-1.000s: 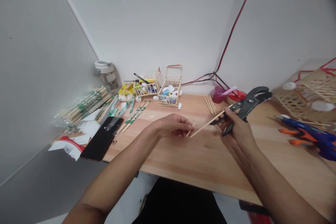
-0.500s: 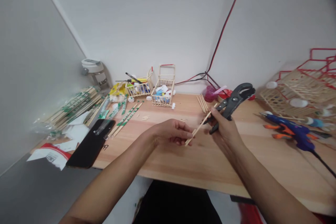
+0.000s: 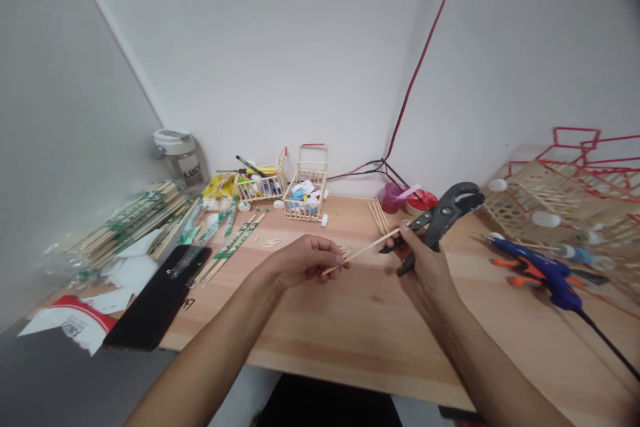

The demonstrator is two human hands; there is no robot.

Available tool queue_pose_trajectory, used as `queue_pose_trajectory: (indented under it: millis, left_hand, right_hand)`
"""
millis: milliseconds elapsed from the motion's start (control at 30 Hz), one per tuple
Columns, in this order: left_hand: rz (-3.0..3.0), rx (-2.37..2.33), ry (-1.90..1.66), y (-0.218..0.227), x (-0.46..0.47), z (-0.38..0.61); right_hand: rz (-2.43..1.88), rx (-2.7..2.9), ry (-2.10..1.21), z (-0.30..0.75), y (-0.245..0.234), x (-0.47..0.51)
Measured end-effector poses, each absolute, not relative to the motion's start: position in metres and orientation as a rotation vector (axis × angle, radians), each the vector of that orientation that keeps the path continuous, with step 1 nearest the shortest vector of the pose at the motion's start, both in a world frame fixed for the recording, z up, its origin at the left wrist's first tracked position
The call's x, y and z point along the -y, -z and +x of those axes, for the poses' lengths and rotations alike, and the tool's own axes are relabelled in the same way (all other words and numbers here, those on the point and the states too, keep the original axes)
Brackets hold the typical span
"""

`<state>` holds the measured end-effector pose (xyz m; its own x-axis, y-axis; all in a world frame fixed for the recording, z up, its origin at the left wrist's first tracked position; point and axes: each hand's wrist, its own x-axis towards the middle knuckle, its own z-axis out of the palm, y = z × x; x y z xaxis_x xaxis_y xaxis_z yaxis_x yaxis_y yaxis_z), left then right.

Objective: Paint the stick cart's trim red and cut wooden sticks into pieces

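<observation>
From my remote seat on the head camera, the work sits at mid-desk: a thin bamboo stick (image 3: 363, 252) lies slanted in the air between the left hand (image 3: 303, 261) and the right hand (image 3: 425, 260), above the wooden desk (image 3: 350, 327). The left grip is closed, with the thumb and fingertips pinching the stick's lower end. The right grip is closed around the handles of a black plier-type cutter (image 3: 445, 213), whose head points to the upper right, and the stick's other end runs in against those same fingers. I can't say from this angle whether the stick sits in the cutter's jaws, as the fingers hide that spot. As for progress, judging by how things lie, a good deal looks done: two small stick baskets (image 3: 305, 200) (image 3: 260, 190) stand at the back of the desk, both holding bottle caps and other bits, and a much larger stick lattice (image 3: 550, 193) with red framing fills the right edge of the frame. Material looks left over too: a heap of chopsticks (image 3: 130, 220) in green-printed paper sleeves at the left, a few loose sticks (image 3: 379, 215) near the back, and short offcuts (image 3: 271, 242) just beyond the left hand. A blue and orange glue gun (image 3: 545, 273) lies on the right.
</observation>
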<state>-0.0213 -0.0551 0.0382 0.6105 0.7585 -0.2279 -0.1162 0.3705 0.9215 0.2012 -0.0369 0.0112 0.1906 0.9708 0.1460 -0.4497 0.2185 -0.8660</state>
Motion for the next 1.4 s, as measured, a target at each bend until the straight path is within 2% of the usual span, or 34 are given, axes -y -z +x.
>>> queue_pose_trajectory:
  millis: [200, 500, 933, 1233, 1400]
  left_hand:
    - [0.904, -0.791, -0.896, -0.044, 0.048, -0.04]
    - [0.792, -0.634, -1.208, -0.037, 0.047, -0.029]
    - [1.004, -0.788, -1.106, -0.025, 0.054, 0.003]
    - [0.842, -0.684, -1.037, -0.027, 0.052, 0.002]
    - [0.832, -0.665, -0.982, -0.029, 0.052, -0.002]
  right_hand:
    - [-0.866, 0.868, -1.19, 0.203, -0.009, 0.036]
    - [-0.965, 1.092, -1.316, 0.189, 0.008, 0.043]
    - [-0.93, 1.463, -1.379, 0.17, 0.001, 0.06]
    - [-0.906, 1.511, -1.461, 0.172, -0.004, 0.062]
    - [-0.908, 1.596, -1.381, 0.17, -0.006, 0.064]
